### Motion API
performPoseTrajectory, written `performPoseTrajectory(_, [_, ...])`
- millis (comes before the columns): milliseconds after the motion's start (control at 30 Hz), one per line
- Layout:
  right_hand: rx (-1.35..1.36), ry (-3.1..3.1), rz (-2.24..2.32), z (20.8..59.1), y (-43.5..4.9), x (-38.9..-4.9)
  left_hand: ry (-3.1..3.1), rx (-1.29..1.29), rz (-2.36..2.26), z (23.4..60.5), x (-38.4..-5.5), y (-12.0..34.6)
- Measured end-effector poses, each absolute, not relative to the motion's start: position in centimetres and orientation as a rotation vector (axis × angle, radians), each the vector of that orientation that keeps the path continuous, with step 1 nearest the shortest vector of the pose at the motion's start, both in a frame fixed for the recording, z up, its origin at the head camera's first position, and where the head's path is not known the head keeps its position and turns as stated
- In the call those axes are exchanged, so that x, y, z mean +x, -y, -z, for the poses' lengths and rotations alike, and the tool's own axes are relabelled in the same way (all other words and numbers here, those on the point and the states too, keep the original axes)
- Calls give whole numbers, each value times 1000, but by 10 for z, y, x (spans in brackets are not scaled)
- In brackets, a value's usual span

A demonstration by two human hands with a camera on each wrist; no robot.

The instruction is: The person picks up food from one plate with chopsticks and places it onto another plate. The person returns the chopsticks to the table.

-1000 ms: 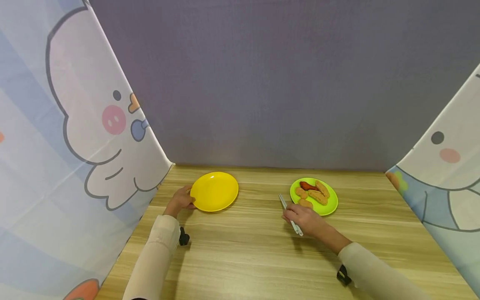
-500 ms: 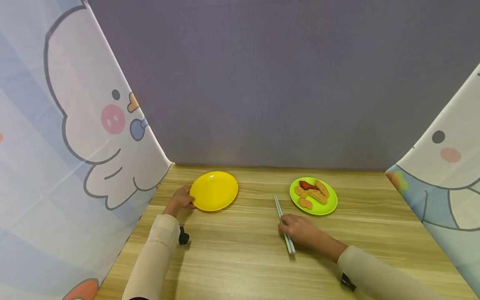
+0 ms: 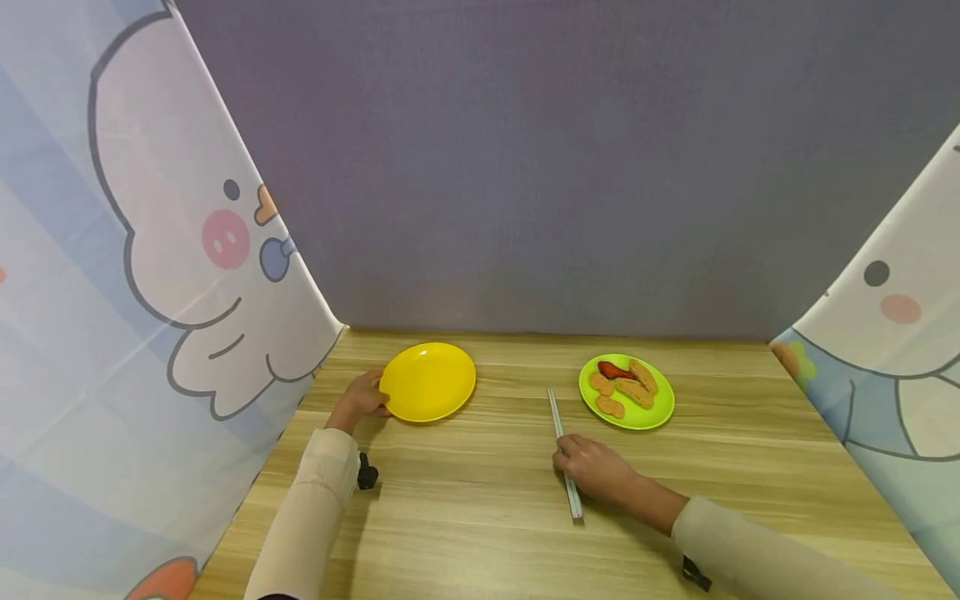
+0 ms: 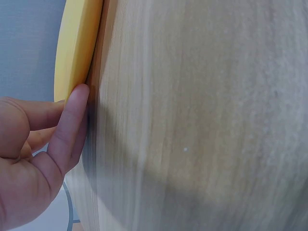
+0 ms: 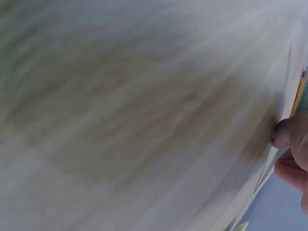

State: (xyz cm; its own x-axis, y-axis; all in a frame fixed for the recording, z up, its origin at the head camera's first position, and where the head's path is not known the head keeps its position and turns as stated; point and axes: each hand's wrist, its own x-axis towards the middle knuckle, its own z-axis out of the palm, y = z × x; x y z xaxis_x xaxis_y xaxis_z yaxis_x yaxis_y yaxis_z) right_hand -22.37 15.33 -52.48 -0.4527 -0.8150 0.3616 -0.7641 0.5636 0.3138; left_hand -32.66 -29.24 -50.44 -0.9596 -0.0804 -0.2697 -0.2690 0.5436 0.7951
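Observation:
A round yellow plate [image 3: 427, 383] lies at the back left of the table. My left hand [image 3: 365, 395] pinches its rim, the thumb above and fingers beneath; the left wrist view also shows the hand [image 4: 43, 154] at the rim. A pair of pale chopsticks [image 3: 556, 415] lies close to the tabletop, pointing away from me. My right hand [image 3: 592, 471] holds them around the middle from the right side. The right wrist view is blurred, with only the thumb and fingers [image 5: 293, 178] at its edge.
To the right of the chopsticks sits a lime-green plate [image 3: 660, 417] bearing a red drumstick-shaped piece [image 3: 615, 371] and several tan, fried-looking pieces [image 3: 634, 392]. A grey panel [image 3: 525, 167] stands behind the wooden table [image 3: 465, 517], with cartoon-printed cloth at both sides.
My right hand has drawn the chopsticks left and toward me, away from the green plate, and lowered them to the table. The left hand has stayed on the yellow plate.

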Motion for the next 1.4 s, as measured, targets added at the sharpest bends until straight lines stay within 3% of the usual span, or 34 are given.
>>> performPoseTrajectory(1033, [1319, 2535, 96, 512, -159, -228, -2559, -287, -1389, 501, -327, 288])
performPoseTrajectory(1400, [1208, 2521, -159, 498, -172, -241, -2981, -188, -733, 476, -323, 277])
